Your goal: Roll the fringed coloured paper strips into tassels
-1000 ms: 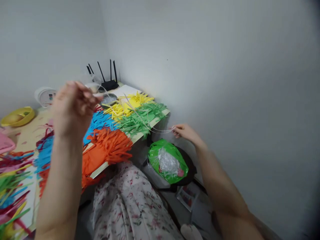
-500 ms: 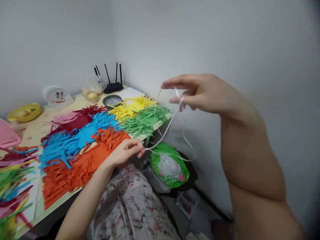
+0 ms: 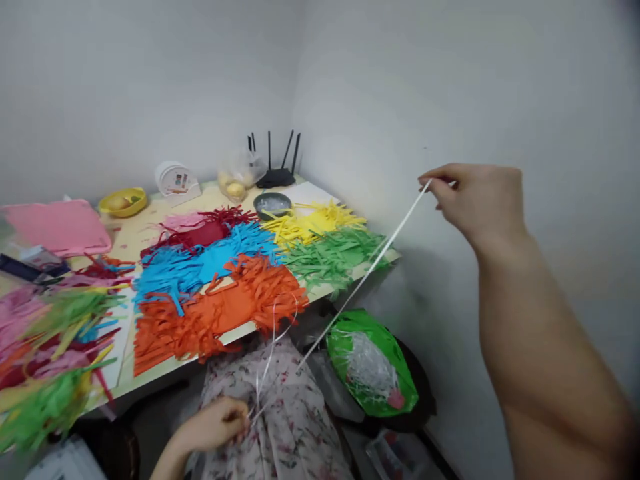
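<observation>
The right hand (image 3: 485, 203) is raised near three o'clock, its forearm climbing from the lower corner at four and the wrist bent so the fingers point toward nine. Thumb and fingertips pinch a white ribbon (image 3: 370, 270), which slants taut from there toward seven. At seven o'clock, low over the floral cloth (image 3: 310, 427), the left hand (image 3: 220, 423) has its fingers curled around the ribbon's lower part, its forearm entering from the bottom edge. Slack ribbon loops toward twelve from that hand, in front of the orange fringed paper (image 3: 230, 307).
</observation>
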{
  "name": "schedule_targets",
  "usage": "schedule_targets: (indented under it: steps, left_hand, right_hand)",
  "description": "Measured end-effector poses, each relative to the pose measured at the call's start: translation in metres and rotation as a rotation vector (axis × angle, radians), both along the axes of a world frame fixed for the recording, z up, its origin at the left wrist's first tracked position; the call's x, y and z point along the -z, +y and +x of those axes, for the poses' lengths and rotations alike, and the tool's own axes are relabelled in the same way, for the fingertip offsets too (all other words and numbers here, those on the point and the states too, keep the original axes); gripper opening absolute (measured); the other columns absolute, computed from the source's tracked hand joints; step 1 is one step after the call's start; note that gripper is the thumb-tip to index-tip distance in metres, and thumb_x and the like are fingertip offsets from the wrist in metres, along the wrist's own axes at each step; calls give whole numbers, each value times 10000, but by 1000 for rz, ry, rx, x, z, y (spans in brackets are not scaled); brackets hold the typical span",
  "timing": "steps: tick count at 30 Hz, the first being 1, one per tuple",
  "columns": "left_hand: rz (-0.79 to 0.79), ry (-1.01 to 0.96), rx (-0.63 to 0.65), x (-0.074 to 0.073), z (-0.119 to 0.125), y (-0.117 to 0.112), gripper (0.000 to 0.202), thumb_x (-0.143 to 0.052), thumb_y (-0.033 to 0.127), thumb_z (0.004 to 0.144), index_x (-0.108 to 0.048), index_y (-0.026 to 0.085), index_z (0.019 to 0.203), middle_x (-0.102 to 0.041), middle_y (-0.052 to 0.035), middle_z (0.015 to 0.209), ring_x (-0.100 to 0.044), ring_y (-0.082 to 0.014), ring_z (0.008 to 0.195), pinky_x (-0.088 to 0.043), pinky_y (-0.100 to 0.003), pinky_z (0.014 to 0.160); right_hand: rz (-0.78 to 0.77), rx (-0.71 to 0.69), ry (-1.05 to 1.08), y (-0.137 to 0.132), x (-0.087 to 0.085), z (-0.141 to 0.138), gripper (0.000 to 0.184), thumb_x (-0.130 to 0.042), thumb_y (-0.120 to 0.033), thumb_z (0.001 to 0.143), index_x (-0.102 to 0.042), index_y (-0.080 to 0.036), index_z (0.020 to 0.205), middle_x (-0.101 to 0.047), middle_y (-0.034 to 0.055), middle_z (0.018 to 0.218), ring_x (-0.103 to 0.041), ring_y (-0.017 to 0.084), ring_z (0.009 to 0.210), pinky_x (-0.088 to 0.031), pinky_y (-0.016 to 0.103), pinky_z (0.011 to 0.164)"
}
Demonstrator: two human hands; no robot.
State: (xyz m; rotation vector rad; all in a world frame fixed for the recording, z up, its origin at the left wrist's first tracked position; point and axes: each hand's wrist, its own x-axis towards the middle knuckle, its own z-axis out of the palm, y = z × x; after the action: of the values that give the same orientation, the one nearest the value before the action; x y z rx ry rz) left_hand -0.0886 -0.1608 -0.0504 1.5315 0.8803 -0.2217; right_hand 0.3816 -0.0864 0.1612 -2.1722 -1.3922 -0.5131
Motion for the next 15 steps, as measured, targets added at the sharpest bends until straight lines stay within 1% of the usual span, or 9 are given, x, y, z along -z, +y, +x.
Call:
schedule_targets:
  steps: [2, 3, 4, 5, 6, 8, 9, 12, 15]
  left_hand:
    - [260, 19, -11, -24, 6, -1, 197, -554, 352, 825, -646, 182, 863, -663, -55, 891, -602, -195, 772, -456, -299, 720]
    - [422, -10, -74, -42, 11, 3, 201, -569, 327, 829, -657, 205, 962, -664, -67, 1045, -616, -220, 906, -460, -324, 821]
    - [559, -49, -166, -61, 18, 9, 223, -558, 325, 857, -653, 227, 1033, -643, -73, 1154, -612, -229, 987, -453, -338, 882]
    - [665, -105, -295, -80, 26, 17, 233, -537, 334, 888, -639, 236, 1073, -640, -75, 1167, -610, -219, 994, -454, -338, 898]
    - [740, -186, -438, -97, 37, 28, 263, -543, 352, 896, -614, 236, 1122, -649, -75, 1127, -620, -194, 905, -474, -320, 843]
    - [693, -371, -663, -122, 60, 56, 436, -599, 390, 874, -513, 231, 1270, -668, -63, 999, -607, -153, 734, -499, -289, 718]
    - [587, -505, -688, -130, 71, 70, 491, -632, 410, 848, -487, 220, 1278, -668, -52, 940, -610, -148, 709, -508, -280, 683]
    - [320, -679, -652, -134, 89, 108, 432, -683, 489, 780, -557, 174, 1048, -599, 21, 658, -578, -122, 570, -511, -259, 596]
    - [330, -587, -556, -128, 77, 129, 355, -688, 492, 766, -585, 155, 811, -512, 52, 560, -514, -93, 493, -480, -233, 541]
  right_hand:
    - [-19, -135, 20, 9, 4, -34, 248, -556, -191, 892, -767, -154, 1017, -770, 100, 853, -688, 180, 765, -444, 262, 707]
    - [-76, -231, 16, 12, 7, -58, 241, -565, -206, 889, -769, -167, 1011, -774, 96, 912, -692, 191, 805, -446, 268, 710]
    - [-159, -355, 10, 15, 10, -85, 228, -584, -233, 886, -769, -175, 1007, -774, 89, 957, -693, 201, 842, -448, 273, 722]
    - [-262, -490, -12, 18, 14, -113, 214, -592, -246, 884, -771, -184, 984, -773, 77, 967, -691, 207, 855, -445, 276, 719]
    - [-332, -620, -46, 20, 17, -140, 209, -578, -247, 893, -769, -195, 962, -773, 66, 951, -686, 205, 848, -436, 278, 713]
    - [-424, -824, -88, 23, 22, -186, 218, -549, -243, 914, -752, -197, 979, -765, 66, 943, -673, 201, 828, -408, 275, 688]
    - [-449, -877, -101, 25, 23, -202, 221, -536, -240, 922, -745, -184, 969, -759, 73, 919, -663, 200, 801, -388, 273, 664]
    - [-485, -984, -63, 34, 23, -219, 218, -537, -251, 927, -723, -150, 877, -726, 73, 795, -617, 177, 702, -326, 260, 606]
    - [-525, -1122, 89, 47, 22, -202, 211, -556, -259, 921, -711, -149, 829, -699, 38, 735, -577, 136, 649, -311, 235, 597]
